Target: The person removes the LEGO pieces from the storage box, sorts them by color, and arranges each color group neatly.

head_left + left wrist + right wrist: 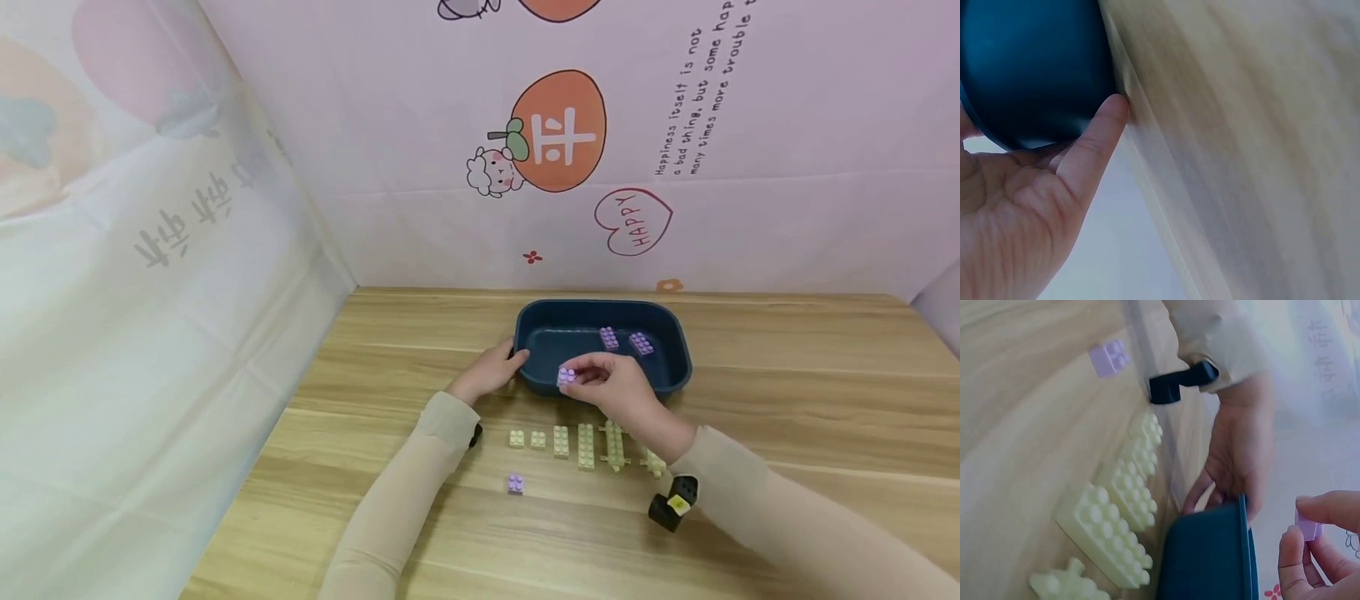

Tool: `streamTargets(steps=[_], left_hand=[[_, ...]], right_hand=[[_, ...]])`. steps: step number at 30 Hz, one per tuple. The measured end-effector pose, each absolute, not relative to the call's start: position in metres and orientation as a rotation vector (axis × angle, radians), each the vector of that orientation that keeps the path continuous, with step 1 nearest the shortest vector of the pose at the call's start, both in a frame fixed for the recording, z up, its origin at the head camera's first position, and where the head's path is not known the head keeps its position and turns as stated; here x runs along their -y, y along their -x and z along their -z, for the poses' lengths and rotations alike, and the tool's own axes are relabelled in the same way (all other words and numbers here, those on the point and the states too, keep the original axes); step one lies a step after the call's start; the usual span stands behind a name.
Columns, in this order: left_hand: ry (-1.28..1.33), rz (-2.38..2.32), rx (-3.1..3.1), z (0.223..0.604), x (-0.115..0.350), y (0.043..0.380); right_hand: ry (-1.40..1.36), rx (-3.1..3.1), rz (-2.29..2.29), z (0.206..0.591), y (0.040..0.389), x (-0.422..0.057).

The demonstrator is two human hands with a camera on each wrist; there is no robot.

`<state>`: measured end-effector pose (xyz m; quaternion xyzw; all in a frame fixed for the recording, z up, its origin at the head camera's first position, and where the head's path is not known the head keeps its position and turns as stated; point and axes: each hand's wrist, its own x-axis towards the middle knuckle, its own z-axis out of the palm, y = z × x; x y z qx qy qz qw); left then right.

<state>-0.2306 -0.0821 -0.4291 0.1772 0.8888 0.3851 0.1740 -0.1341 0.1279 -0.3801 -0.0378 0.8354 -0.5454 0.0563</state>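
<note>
My left hand (489,372) grips the left end of a dark blue plastic bin (551,343), thumb at the rim; in the left wrist view a finger lies along its outer wall (1035,69). Above the bin's near edge, my right hand (621,390) pinches a small purple toy brick (566,376) with four studs, seen between thumb and fingertips in the right wrist view. Inside the bin lie two longer purple bricks, one (608,337) left of the other (641,343). Another small purple brick (515,483) sits on the table, nearer me.
A row of pale yellow-green bricks stands before the bin, from small ones (517,439) to a long one (586,446). Further right are a long piece with side pegs (614,446) and another (654,464), partly hidden by my right wrist. A printed cloth (420,208) hangs behind the table.
</note>
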Motion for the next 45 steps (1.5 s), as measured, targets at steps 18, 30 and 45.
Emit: streamTargets(steps=[18,30,45], left_hand=[[-0.48,-1.063,-2.513,0.43,0.082,0.234],[-0.422,-1.047,-2.505,0.428,0.084,0.234],[-0.397,-1.072,-2.456,0.431,0.089,0.238]], right_hand=[[0.246,-2.541,1.581,0.404,0.087,-0.109],[0.332,-2.505,1.46,0.428,0.067,-0.099],[0.435,-2.611,1.337,0.442,0.064,-0.086]])
